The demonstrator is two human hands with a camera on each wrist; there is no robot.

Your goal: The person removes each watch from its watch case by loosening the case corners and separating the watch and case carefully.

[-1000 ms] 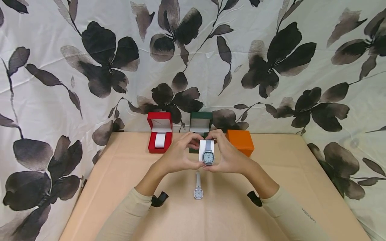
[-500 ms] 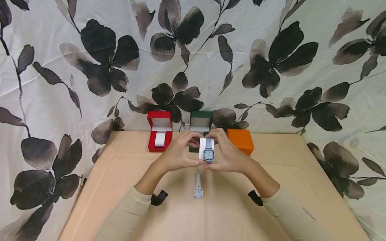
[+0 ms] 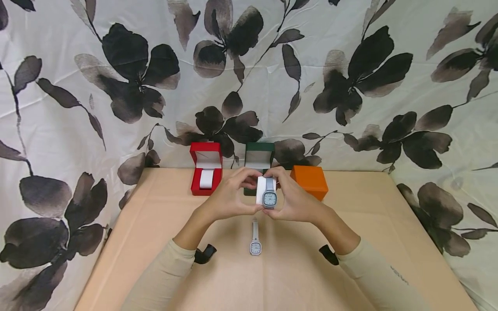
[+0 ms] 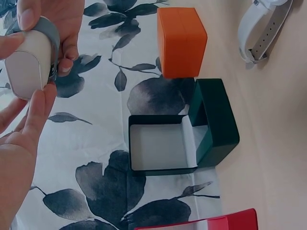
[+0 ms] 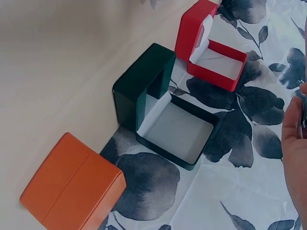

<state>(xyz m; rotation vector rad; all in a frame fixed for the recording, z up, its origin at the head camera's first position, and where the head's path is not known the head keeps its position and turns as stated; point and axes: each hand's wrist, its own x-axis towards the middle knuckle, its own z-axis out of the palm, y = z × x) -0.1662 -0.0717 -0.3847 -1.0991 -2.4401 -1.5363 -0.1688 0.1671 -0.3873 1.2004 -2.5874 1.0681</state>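
Held watch (image 3: 269,198): dial's fine marks too small to read; green box (image 3: 259,158) partly hidden behind hands (image 3: 230,196) (image 3: 297,197).

A pale cloth (image 3: 292,26) printed with dark flowers hangs beyond the peach-coloured surface (image 3: 373,216). At the back stand an open red box (image 3: 196,183), a white cushion (image 3: 206,179) inside, and a closed orange box (image 3: 312,182); a pale-strapped watch (image 3: 255,247) lies nearer.

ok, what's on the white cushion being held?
A watch with a blue-grey strap, wrapped around the white cushion. Fingers cover parts of strap and cushion; whatever lies under them is hidden.
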